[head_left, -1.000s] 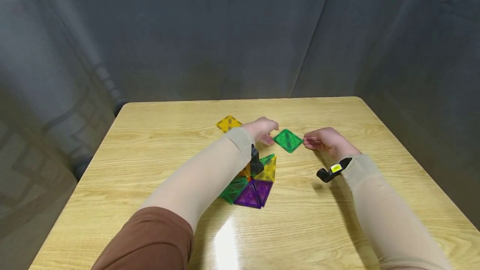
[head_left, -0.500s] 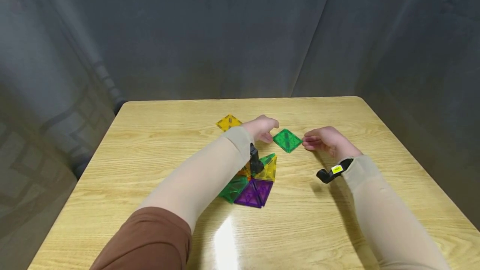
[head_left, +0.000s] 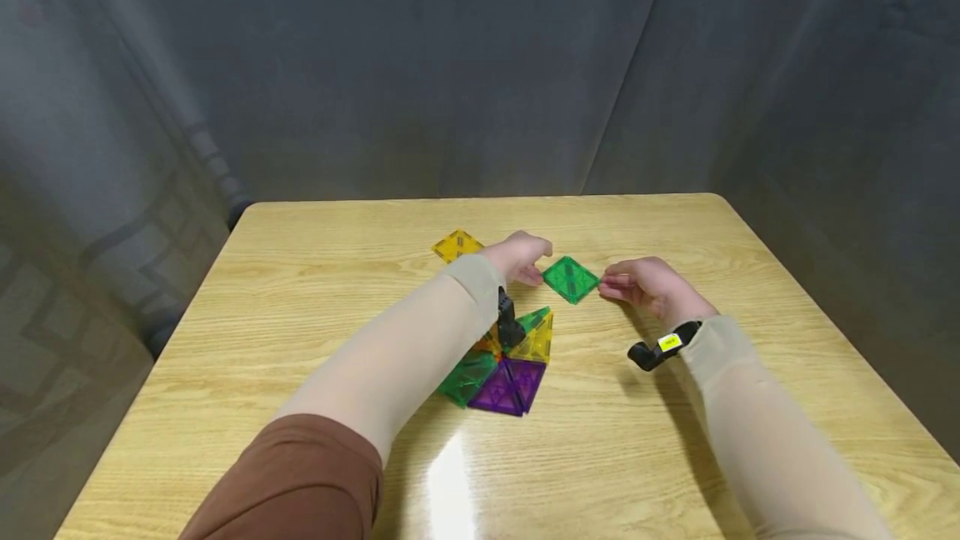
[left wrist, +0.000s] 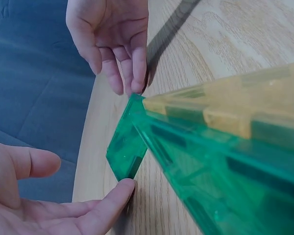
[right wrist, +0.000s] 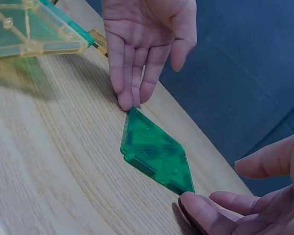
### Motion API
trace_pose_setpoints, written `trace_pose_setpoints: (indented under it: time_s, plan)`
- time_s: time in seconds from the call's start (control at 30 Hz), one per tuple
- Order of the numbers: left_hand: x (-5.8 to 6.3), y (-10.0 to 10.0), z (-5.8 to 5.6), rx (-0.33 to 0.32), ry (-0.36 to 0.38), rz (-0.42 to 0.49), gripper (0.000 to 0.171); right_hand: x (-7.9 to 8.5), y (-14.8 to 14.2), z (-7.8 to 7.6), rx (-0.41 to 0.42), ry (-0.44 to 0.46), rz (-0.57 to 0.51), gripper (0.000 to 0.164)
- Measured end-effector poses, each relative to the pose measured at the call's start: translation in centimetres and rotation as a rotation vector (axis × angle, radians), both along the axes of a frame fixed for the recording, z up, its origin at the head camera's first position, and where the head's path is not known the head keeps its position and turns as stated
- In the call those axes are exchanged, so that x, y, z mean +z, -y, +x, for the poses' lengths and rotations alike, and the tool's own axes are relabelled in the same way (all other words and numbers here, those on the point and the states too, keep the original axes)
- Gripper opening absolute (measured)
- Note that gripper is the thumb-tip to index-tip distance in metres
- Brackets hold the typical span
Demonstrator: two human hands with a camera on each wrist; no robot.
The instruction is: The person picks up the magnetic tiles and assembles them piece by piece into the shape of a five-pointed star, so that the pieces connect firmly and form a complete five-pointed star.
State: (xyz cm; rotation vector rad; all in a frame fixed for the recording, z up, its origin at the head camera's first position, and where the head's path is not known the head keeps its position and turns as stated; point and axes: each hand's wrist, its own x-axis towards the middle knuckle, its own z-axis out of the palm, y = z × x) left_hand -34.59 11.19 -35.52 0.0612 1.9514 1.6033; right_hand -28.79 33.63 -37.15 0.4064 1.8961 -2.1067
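Note:
Two green translucent magnetic tiles (head_left: 571, 280), triangles set edge to edge, make a flat diamond close over the wooden table. At its left corner are the fingertips of my left hand (head_left: 519, 257), with fingers fairly straight and thumb apart. My right hand (head_left: 651, 287) touches the opposite corner with its fingertips, its thumb raised away from the tiles. In the right wrist view a seam runs across the middle of the green diamond (right wrist: 157, 152). Nearer me stands a raised construction of magnetic tiles with purple (head_left: 498, 392), green and yellow sides, partly hidden behind my left forearm.
A yellow diamond of tiles (head_left: 457, 246) lies farther back, its right end covered by my left hand. The construction's yellow and green side (left wrist: 220, 127) rises close beside my left hand. Dark curtains (head_left: 450, 73) hang beyond the table's far edge (head_left: 337, 205).
The green diamond has slid slightly left between my hands. My right hand has moved left with it, and my left hand has drawn back a little.

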Motion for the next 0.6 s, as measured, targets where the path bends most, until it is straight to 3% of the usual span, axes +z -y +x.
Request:
trace_pose_setpoints:
  time_s: [0.37,0.5,0.6]
  plan:
    - [0.1,0.4,0.0,0.005,0.014,-0.002,0.058,0.2,0.3,0.5,-0.029,-0.02,0.037,0.024]
    - [0.2,0.3,-0.1,0.007,-0.005,-0.02,0.057,0.9,0.2,0.9,-0.025,-0.047,0.133,0.036]
    - [0.3,0.2,-0.2,0.0,-0.011,-0.023,0.058,1.1,-0.1,1.1,0.024,-0.052,0.192,0.04]
